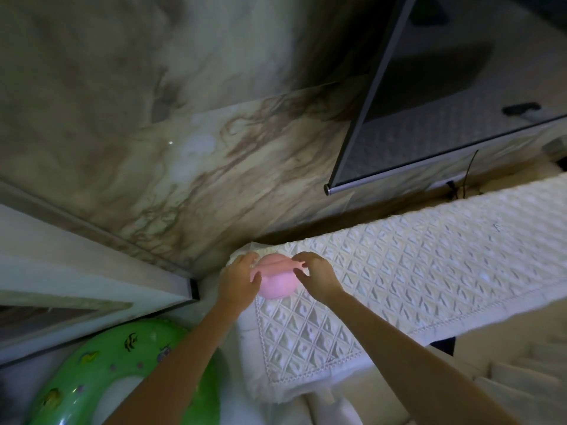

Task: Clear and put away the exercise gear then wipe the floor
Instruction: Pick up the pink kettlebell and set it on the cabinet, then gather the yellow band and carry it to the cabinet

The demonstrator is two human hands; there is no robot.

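Note:
A pink rounded object [276, 285] with a pink band stretched across its top sits on the left end of a white quilted runner [399, 271]. My left hand [241, 280] grips the band's left end with curled fingers. My right hand [316, 276] pinches the band's right end. What the pink object is I cannot tell; both hands hide its sides.
A green inflatable swim ring [101, 372] with fish prints lies at the lower left. A marbled wall [184, 148] rises behind the cabinet. A dark flat screen [445, 87] hangs at the upper right, with a cable [466, 176] below it. A white ledge [76, 271] juts out at the left.

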